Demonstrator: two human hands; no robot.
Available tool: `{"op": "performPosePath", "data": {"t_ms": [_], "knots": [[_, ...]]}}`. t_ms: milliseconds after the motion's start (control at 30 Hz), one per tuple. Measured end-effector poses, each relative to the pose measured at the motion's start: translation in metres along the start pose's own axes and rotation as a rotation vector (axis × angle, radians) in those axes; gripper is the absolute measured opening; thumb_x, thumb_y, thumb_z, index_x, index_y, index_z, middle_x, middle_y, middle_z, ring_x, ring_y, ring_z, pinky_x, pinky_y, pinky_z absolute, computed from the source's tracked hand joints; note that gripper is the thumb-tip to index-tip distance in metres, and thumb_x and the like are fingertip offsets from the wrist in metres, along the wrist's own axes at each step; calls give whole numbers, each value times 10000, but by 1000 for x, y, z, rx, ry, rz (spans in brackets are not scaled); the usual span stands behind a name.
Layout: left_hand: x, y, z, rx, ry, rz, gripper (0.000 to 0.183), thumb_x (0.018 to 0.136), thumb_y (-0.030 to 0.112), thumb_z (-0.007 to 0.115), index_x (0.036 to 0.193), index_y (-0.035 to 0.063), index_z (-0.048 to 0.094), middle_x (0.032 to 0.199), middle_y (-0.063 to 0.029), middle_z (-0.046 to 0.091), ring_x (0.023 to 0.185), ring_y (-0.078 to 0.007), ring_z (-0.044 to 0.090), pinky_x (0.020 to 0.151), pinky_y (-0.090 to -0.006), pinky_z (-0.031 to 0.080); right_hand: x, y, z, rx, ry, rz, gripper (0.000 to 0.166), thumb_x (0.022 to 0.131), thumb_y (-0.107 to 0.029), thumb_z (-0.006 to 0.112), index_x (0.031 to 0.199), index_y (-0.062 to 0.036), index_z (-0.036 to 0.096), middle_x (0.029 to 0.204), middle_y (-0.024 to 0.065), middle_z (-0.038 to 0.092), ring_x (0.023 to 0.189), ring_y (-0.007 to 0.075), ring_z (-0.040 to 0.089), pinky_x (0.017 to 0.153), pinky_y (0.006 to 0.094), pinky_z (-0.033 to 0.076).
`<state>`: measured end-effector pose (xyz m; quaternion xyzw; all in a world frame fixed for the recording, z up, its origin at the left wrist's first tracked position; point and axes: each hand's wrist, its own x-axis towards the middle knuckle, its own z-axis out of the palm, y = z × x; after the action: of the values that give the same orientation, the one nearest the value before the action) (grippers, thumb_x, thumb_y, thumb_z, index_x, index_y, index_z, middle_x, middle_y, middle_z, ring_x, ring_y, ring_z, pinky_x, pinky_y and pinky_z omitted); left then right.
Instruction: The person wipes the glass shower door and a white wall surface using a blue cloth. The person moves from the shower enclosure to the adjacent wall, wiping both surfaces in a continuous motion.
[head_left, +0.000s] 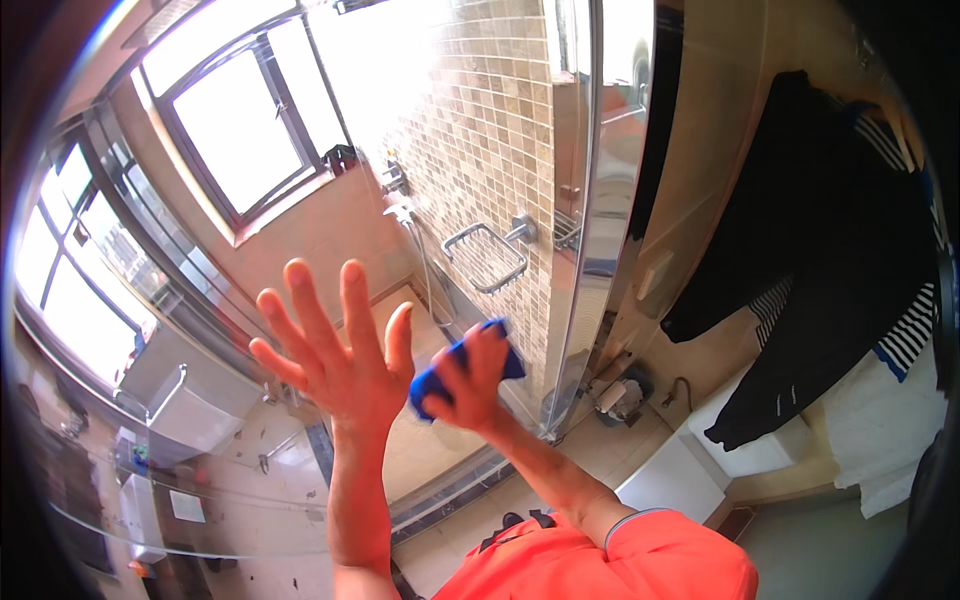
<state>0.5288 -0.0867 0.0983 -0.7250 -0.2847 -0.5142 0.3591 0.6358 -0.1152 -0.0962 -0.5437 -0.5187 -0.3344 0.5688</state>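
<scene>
My left hand (352, 367) is raised before me with its fingers spread, and nothing is in it. Whether its palm touches the shower glass, I cannot tell. Just right of it, my right hand (474, 386) grips a bunched blue cloth (429, 388). The cloth sticks out on both sides of the fingers. Both hands are over the shower floor (420, 450). Beyond my right hand, a metal wire shower basket (487, 262) is fixed to the mosaic-tiled wall (480, 142).
A hand shower (401, 214) with a hose hangs by the window (236, 135). A metal-edged glass panel (589, 225) stands right of the basket. Dark clothes (810, 247) hang at right, above a white toilet (675, 480). A waste bin (626, 394) sits on the floor.
</scene>
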Motion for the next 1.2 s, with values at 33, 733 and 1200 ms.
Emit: {"op": "performPosePath", "data": {"t_ms": [33, 733, 1200], "knots": [[-1, 0, 0, 9, -7, -4, 639, 985, 514, 575, 1519, 174, 490, 1635, -208, 327, 1528, -452, 228, 1196, -649, 51, -11, -9, 4, 6, -40, -89, 489, 901, -571, 628, 1267, -254, 693, 1422, 267, 498, 1327, 479, 442, 1114, 651, 221], [0, -2, 3, 193, 60, 58, 673, 1013, 583, 476, 1519, 140, 483, 1620, -249, 324, 1500, -483, 276, 1142, -713, 206, -4, 132, -57, 13, -51, -234, 288, 930, -443, 586, 1053, -238, 746, 1177, 24, 644, 1091, 306, 547, 1020, 538, 320], [-4, -2, 5, 210, 48, 57, 676, 1011, 567, 473, 1545, 153, 441, 1633, -235, 302, 1510, -478, 253, 1151, -710, 194, 83, 109, -63, 93, 141, -60, 431, 1013, -337, 529, 1287, -37, 673, 1426, 259, 535, 1334, 472, 477, 1130, 562, 289]]}}
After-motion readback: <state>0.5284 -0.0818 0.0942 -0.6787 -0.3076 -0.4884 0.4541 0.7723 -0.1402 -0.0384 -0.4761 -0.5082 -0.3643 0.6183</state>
